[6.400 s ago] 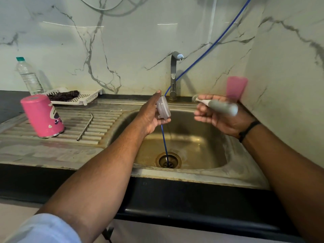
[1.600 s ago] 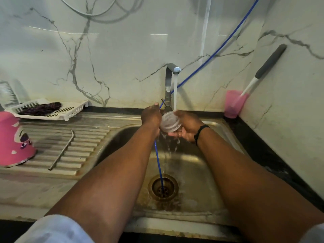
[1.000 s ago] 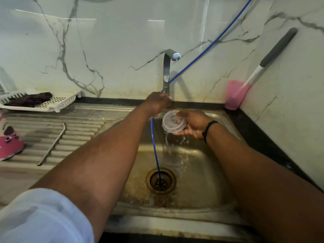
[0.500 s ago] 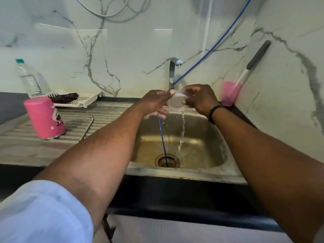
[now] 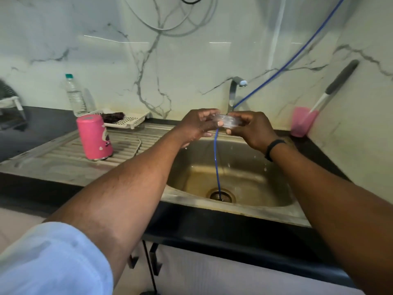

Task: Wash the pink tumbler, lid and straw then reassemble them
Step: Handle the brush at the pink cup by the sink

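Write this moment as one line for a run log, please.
step: lid rinsed | lid: held over sink by left hand and right hand | tumbler: upside down on drainboard | tap: off

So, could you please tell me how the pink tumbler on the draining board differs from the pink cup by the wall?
The pink tumbler is opaque, printed and upside down; the pink cup is translucent, plain and upright. The tumbler stands left of the sink with nothing in it visible; the cup stands right, holding a grey-handled brush. No hand touches either.

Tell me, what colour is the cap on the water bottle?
Green-teal, seen in the head view atop the water bottle.
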